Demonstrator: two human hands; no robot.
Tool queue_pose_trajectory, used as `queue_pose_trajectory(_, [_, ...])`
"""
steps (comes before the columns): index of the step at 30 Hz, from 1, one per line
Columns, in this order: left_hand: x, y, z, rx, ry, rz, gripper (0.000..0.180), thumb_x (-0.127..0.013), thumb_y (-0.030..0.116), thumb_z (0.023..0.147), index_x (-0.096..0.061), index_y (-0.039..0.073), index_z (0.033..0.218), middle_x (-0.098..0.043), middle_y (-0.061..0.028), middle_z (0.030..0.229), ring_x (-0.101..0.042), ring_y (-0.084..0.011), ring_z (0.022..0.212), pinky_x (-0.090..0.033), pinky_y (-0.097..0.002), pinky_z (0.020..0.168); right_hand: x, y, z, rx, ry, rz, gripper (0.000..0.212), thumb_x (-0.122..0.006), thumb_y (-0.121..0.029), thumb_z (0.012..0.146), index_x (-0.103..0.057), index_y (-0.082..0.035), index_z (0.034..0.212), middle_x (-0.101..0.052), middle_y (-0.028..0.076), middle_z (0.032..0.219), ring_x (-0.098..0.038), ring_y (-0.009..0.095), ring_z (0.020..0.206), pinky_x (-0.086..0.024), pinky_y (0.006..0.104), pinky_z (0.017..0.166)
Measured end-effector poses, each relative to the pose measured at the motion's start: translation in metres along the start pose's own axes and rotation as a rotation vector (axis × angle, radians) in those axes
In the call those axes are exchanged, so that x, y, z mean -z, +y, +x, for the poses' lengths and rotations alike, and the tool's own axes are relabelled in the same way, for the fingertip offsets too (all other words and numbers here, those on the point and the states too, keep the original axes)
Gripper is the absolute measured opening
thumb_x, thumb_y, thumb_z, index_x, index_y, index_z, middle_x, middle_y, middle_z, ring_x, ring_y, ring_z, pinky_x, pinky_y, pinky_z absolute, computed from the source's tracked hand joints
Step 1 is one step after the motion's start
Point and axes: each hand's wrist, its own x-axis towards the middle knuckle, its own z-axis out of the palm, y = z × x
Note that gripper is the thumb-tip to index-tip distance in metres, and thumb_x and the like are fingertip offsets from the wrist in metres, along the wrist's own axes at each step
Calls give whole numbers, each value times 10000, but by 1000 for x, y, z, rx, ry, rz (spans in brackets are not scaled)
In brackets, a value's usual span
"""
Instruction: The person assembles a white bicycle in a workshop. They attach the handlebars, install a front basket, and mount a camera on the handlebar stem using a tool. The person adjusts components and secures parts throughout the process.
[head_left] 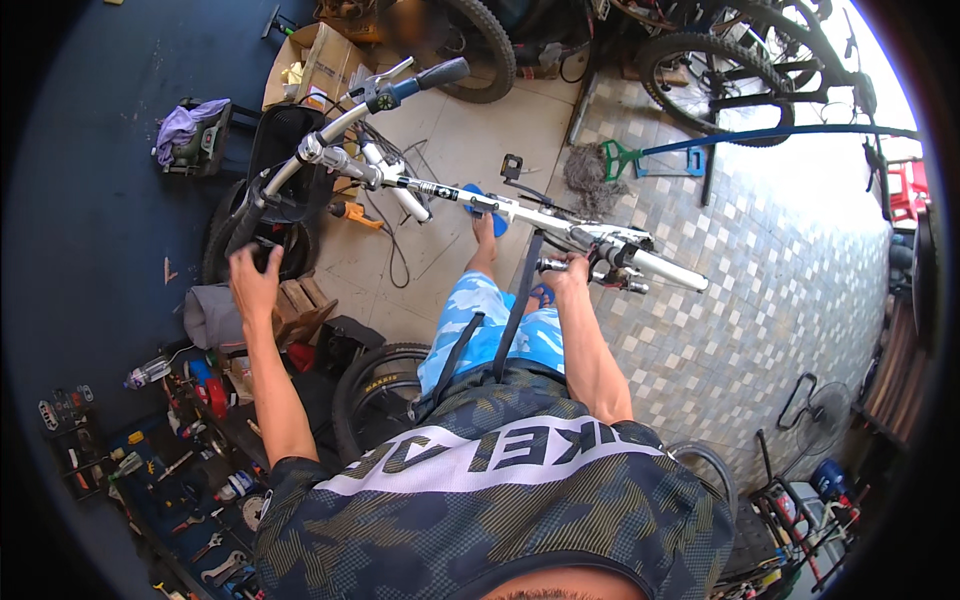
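A white bicycle frame with a handlebar stretches across in front of me; no wheels show on it. My left hand is beside the near black handlebar grip, thumb and fingers apart; it is a little blurred, and whether it touches the grip is unclear. At the frame's right end, my right hand is closed below the white tubes. Silver, bar-like ends stick out on both sides of this hand, but what they belong to is hidden by the fingers.
Tools lie at lower left, by a bicycle tyre. A cardboard box and an orange-handled tool lie beyond the handlebar. A green broom rests at the back. Other bicycles stand far right; a fan is at right.
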Motion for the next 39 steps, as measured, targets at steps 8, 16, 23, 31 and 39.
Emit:
queue_pose_trajectory(8, [-21,-50,94,-79,-28,87,892,-541,746,900,-498,2,1392,-533,-260,1341,-508,-449,1265,-420,-511,1062,-4,6,-26,-20,11,-11,38,-472,-91,879,-460,-74,910,-524,95,759,-523,254,688,-489,527,760])
queue_pose_trajectory(16, [-42,-42,89,12,-109,-26,1009,-397,852,878,-407,36,1471,-501,-292,1397,-479,-468,1318,-422,-555,1047,2,1,-23,6,-11,-90,90,-477,-100,876,-453,-53,950,-523,114,795,-550,263,722,-524,466,721])
queue_pose_trajectory(23, [-30,-35,83,62,-184,-2,1015,-331,869,882,-492,-23,1339,-617,-323,1274,-576,-475,1214,-463,-550,986,4,-1,-14,-15,10,-99,84,-451,-89,869,-450,-51,944,-518,111,855,-548,289,775,-521,565,852])
queue_pose_trajectory(31, [-14,53,30,191,-152,-5,965,-328,848,901,-554,-52,1169,-668,-347,1107,-634,-520,1074,-494,-582,913,11,-63,-12,135,-52,-18,104,-459,-44,842,-492,-96,925,-493,75,732,-502,245,648,-513,539,811])
queue_pose_trajectory(39, [24,123,-15,203,-251,17,908,-352,838,908,-606,-5,1132,-695,-321,1051,-646,-527,1040,-502,-602,885,22,-120,-45,274,-45,-54,41,-463,-35,811,-477,-74,816,-522,74,692,-508,233,618,-499,486,751])
